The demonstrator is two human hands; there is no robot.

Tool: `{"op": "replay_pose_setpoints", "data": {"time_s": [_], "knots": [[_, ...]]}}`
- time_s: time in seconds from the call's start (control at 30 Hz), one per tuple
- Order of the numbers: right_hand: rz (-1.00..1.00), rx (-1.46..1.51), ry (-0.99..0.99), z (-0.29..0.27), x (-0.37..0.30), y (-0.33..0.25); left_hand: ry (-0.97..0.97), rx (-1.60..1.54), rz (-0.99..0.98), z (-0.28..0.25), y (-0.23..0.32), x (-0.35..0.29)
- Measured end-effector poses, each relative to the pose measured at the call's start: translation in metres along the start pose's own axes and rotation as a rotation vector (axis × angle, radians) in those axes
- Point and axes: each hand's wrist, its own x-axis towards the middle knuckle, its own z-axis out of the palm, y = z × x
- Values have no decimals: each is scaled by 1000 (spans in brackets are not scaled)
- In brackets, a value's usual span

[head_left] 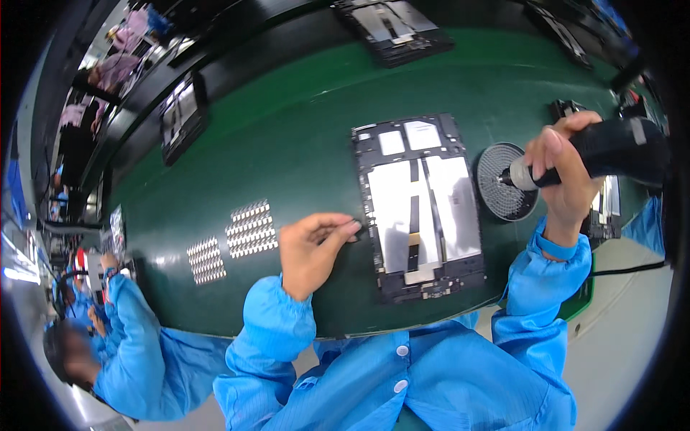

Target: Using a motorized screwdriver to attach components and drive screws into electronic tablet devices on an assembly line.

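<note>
My right hand (562, 169) is wrapped round a black electric screwdriver (611, 151). Its light-coloured nose points left, over a round grey screw tray (496, 169) with a pitted surface; whether the bit touches a screw is too small to tell. My left hand (316, 248) is closed in a pinch just off the left edge of an opened tablet (445, 208). Anything between those fingertips is too small to make out. The tablet lies flat with its silver battery area, dark ribbon cables and black frame showing.
Two sheets of small silver parts, one nearer (251, 230) and one farther left (206, 261), lie on the green table (316, 158). More opened devices (392, 29) stand along the far shelf. A co-worker in a blue sleeve (136, 316) sits at the left.
</note>
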Motion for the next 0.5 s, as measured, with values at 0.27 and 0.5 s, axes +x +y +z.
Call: {"op": "replay_pose_setpoints", "data": {"time_s": [0.27, 0.5], "knots": [[74, 124, -217, 97, -8, -4, -93, 53, 63, 2, -6, 37], [101, -15, -341, 137, -12, 14, -115, 135, 199, -2, -17, 61]]}}
